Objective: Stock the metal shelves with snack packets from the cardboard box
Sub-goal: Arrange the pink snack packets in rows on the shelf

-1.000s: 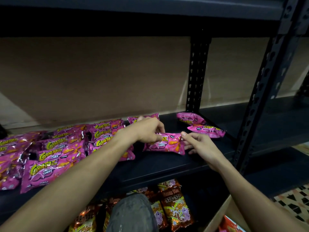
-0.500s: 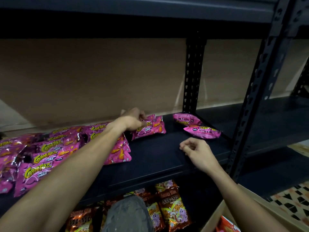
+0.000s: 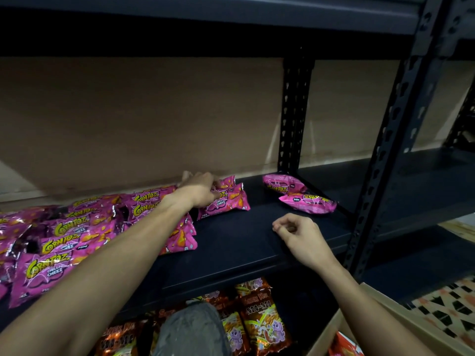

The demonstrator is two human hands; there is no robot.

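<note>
My left hand (image 3: 200,188) reaches to the back of the black metal shelf (image 3: 244,240) and grips the top edge of a pink snack packet (image 3: 231,201) lying flat there. It sits at the right end of a row of several pink packets (image 3: 77,232) that covers the shelf's left half. My right hand (image 3: 300,235) hovers over the bare middle of the shelf, fingers loosely curled, holding nothing. Two more pink packets (image 3: 311,202) lie loose at the shelf's right end. The cardboard box (image 3: 385,312) shows at bottom right with a red packet inside.
Black perforated uprights stand at the front right (image 3: 385,150) and back (image 3: 293,111). A shelf board hangs close overhead. Orange snack packets (image 3: 259,319) fill the shelf below. My knee (image 3: 190,330) is at the bottom centre. Patterned floor tiles (image 3: 449,304) lie to the right.
My left hand carried the pink packet from the shelf's middle to the back, beside the row. My right hand let go of it and drew back, fingers curling.
</note>
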